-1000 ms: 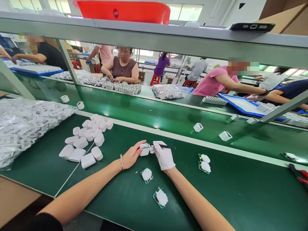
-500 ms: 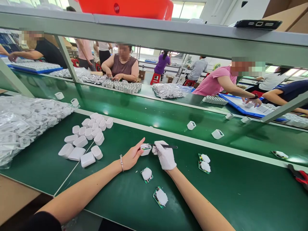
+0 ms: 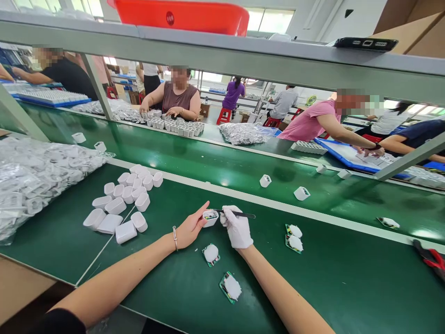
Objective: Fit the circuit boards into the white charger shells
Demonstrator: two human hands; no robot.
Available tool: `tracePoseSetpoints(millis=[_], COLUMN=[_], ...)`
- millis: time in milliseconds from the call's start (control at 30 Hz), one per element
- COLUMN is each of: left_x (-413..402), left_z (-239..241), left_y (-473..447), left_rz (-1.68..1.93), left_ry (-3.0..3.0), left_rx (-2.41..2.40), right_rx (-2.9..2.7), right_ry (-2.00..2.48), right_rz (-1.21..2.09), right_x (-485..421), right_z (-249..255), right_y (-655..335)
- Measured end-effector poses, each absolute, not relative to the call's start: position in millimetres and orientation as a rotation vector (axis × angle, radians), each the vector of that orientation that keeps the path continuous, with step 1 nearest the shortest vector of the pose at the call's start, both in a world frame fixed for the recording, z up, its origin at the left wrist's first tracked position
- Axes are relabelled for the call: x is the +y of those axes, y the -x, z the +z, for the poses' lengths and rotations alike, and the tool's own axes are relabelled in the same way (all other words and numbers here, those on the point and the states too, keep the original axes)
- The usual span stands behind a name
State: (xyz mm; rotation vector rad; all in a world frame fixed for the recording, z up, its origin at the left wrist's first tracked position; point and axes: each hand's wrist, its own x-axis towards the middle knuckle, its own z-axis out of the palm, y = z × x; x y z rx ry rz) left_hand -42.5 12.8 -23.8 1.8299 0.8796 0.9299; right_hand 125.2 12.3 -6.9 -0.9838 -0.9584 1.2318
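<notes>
My bare left hand [image 3: 190, 228] is closed around a small white plastic housing [image 3: 210, 221], open side up, with a circuit board visible inside. In my white-gloved right hand [image 3: 236, 227] is a pair of dark tweezers [image 3: 245, 215], held nearly level, their tip at the housing's rim. Close below the hands lie two circuit boards with white pads, one circuit board [image 3: 211, 253] nearer the housing and another circuit board [image 3: 231, 286] lower down. To the right of my gloved hand, two more boards [image 3: 294, 238] sit side by side.
White housings [image 3: 125, 195] stand grouped at left beside a big plastic bag of white parts [image 3: 41, 181]. Across the white strip, a green conveyor belt [image 3: 215, 162] carries scattered housings and a board. Red-handled pliers [image 3: 431, 257] lie at far right. Several people sit opposite, beyond a shelf [image 3: 222, 51].
Housings and the board on the belt have shifted left. My hands stay almost in place, tweezers still at the housing. Across the belt, a co-worker's hand has moved left.
</notes>
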Motion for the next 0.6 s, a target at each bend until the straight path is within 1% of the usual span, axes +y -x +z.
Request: tracePoseSetpoints(millis=[600], left_x=[12.3], left_z=[-23.5], left_y=[41.8], left_rz=[0.944], left_ry=[-1.840], left_rx=[0.871], right_rx=[-0.949], right_ry=[0.981], right_rz=[1.214], right_x=[9.7], right_z=[-7.6], right_y=[-121.2])
